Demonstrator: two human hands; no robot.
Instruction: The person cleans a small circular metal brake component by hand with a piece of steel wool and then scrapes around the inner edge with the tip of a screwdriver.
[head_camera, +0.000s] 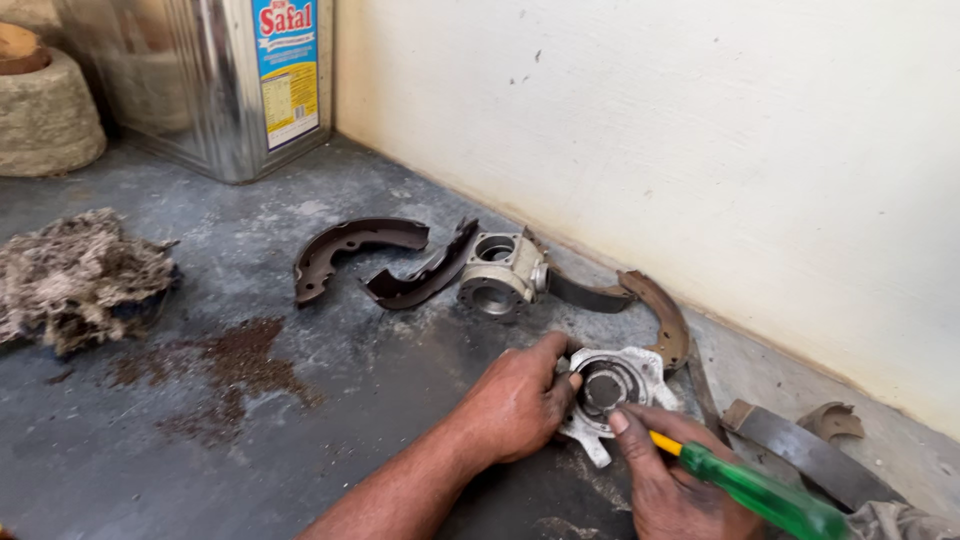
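The work lies on a dark grey concrete floor (330, 400), scuffed and dusty, that meets a cream plastered wall (700, 150) along a line running from upper left to lower right. A rusty brown stain (235, 365) is spread over the floor left of centre. Near the foot of the wall, the left hand (515, 405) presses on the left edge of a silvery hub (612, 392), a round metal part with lugs and a dark centre lying flat on the floor; its fingers are curled together against the rim. The right hand (665, 480) is closed around a screwdriver (765, 495) with a green and yellow handle, the forefinger stretched out onto the hub's lower edge; the blade is hidden under the fingers. Just beyond the hub a worn brake shoe (665, 315) curves against the wall. Farther left lie a grey metal housing (500, 272) and two dark brake shoes (355, 245), one of them leaning on the housing. A flat metal strip (810, 455) lies at the right by the wall. At the far left lies a wad of grey fibre waste (75, 275); behind it stand a shiny square tin (215, 80) with a label and a round stone (45, 115).
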